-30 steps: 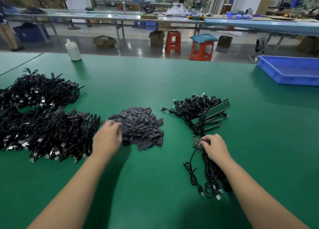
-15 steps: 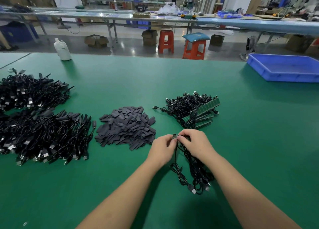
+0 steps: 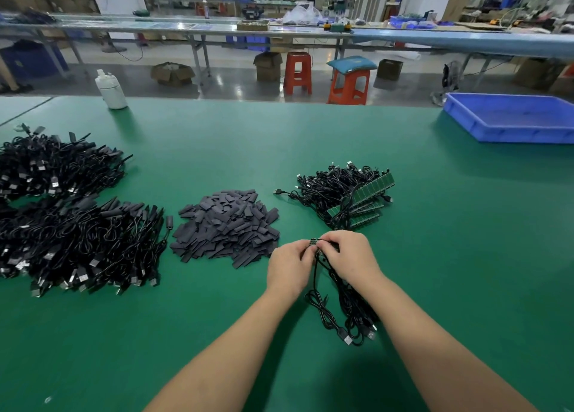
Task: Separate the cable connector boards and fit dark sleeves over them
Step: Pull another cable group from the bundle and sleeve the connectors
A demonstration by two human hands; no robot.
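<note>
- Low in the centre of the frame, the left hand point(image 3: 290, 267) and right hand point(image 3: 349, 257) both pinch one small connector board point(image 3: 313, 243), its cables point(image 3: 348, 312) hanging below
- Left side: two heaps of sleeved cables point(image 3: 77, 243), seemingly finished
- Centre: one sleeve pile point(image 3: 226, 225)
- Right of centre: one bundle of unsplit boards point(image 3: 360, 197), so plenty remains

2 bare hands point(image 3: 290, 268), 1 heap of dark flat sleeves point(image 3: 226, 225) left of the fingers, 2 orange plastic stools point(image 3: 297, 71), 1 blue plastic tray point(image 3: 512, 119), 1 white plastic bottle point(image 3: 110, 90).
</note>
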